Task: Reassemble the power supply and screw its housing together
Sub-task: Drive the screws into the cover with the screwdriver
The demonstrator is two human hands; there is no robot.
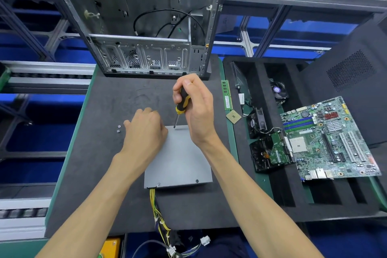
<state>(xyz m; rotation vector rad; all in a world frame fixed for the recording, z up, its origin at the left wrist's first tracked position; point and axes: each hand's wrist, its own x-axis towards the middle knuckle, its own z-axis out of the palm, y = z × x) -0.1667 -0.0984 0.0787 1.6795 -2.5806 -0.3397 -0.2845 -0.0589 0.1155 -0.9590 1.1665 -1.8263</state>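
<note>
Mid-counter [100,111], the PSU [180,159] lies flat. Right hand [196,109] grips a screwdriver [180,107], tip at its 12 o'clock edge; left hand [144,130] presses its corner (fingers hidden). Two screws [118,129] at 9. Foam tray [259,81] at 3 holds fans [257,120], motherboard [328,138].

Bright, even overhead light is flooding the worktop [109,115], shadows staying soft; the wide lens is bowing the edges.
</note>
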